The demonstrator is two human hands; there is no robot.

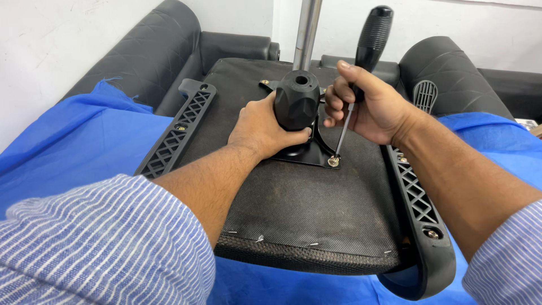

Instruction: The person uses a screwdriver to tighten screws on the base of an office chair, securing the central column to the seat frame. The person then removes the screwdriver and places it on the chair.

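The left hand [265, 127] gripped the black knob [296, 100]; at its 3 o'clock, the right hand [367, 107] clasped a screwdriver [361, 68] on a screw [333, 161].

No packages, labels, signs or screens on show here. Only one candidate: at the far right edge, a small pale object [526, 123] lies beside the black sofa [497, 85], possibly the corner of a box or packet, but it's cut off by the frame and too small to tell.
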